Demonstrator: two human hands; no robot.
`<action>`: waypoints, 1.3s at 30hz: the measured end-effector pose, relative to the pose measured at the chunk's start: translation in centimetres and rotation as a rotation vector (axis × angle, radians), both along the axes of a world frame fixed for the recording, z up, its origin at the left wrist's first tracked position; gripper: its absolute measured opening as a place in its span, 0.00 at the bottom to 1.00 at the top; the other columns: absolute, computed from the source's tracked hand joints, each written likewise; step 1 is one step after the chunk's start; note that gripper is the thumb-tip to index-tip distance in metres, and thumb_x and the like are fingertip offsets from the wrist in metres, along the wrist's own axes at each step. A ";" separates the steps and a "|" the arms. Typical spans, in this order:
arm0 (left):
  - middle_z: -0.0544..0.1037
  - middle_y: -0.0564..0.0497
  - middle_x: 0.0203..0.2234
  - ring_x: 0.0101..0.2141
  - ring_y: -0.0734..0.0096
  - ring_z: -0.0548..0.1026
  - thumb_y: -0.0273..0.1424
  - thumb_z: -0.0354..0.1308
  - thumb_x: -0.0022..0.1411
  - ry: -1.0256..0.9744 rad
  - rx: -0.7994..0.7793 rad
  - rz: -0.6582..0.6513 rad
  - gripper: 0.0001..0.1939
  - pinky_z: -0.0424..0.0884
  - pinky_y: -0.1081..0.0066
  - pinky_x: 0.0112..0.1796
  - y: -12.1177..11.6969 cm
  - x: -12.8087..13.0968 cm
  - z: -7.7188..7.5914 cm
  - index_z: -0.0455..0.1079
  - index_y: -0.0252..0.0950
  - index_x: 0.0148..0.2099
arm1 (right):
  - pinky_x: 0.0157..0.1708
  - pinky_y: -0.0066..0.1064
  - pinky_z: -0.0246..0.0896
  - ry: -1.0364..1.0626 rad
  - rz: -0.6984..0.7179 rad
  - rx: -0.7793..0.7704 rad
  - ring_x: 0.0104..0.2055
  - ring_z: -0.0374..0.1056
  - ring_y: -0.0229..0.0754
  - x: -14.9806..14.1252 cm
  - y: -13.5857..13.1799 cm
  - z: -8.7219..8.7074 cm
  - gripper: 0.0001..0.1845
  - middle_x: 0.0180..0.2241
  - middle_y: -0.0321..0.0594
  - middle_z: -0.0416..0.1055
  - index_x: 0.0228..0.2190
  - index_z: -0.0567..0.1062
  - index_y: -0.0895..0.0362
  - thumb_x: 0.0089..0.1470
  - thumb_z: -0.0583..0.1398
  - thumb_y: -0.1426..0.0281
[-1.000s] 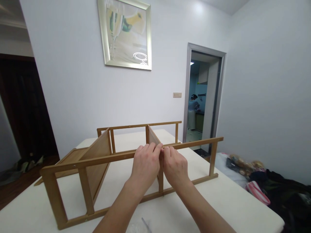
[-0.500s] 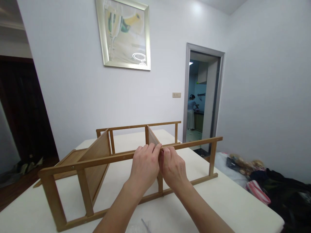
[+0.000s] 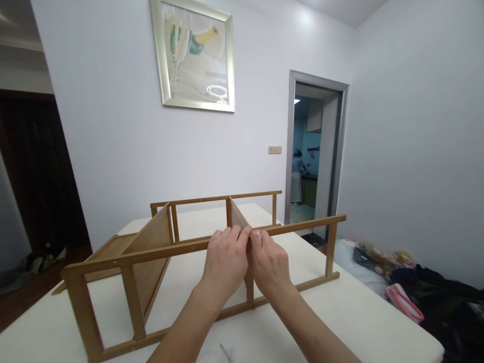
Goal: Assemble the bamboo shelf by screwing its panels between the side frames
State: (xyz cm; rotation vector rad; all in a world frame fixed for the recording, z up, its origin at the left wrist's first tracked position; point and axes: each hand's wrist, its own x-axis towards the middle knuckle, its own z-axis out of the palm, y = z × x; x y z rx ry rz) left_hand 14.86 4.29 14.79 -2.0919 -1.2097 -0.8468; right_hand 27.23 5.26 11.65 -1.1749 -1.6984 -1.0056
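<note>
A brown wooden shelf frame [image 3: 162,253] lies on its side, with two ladder-like sides joined by boards. My left hand [image 3: 228,257] is closed over the near side's upper rail, beside the middle board [image 3: 237,216]. Right against it, my right hand [image 3: 269,262] has its fingers pinched together at the joint of rail and board. Whatever its fingertips hold is hidden. Another board [image 3: 151,262] stands across the frame to the left. Low in the view, a thin grey rod [image 3: 226,351] lies by some clear plastic [image 3: 212,357].
The frame rests on a white table [image 3: 378,317]. Dark clothes [image 3: 438,297] and a pink-striped item [image 3: 404,304] are heaped at right. Beyond a doorway [image 3: 293,126], a person [image 3: 297,176] stands at a counter. A framed picture [image 3: 196,60] hangs on the wall.
Both hands stay at the same joint; the right fingers shift slightly in their pinch. The frame keeps its place, and the view moves a little. The person in the doorway changes posture slightly.
</note>
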 end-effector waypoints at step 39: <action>0.73 0.48 0.35 0.36 0.63 0.69 0.18 0.45 0.62 0.067 -0.027 0.016 0.23 0.62 0.62 0.38 -0.1 -0.6 0.0 0.63 0.35 0.58 | 0.29 0.32 0.54 -0.157 -0.035 -0.894 0.33 0.69 0.44 1.3 -3.1 -11.8 0.11 0.32 0.44 0.70 0.32 0.71 0.59 0.63 0.50 0.74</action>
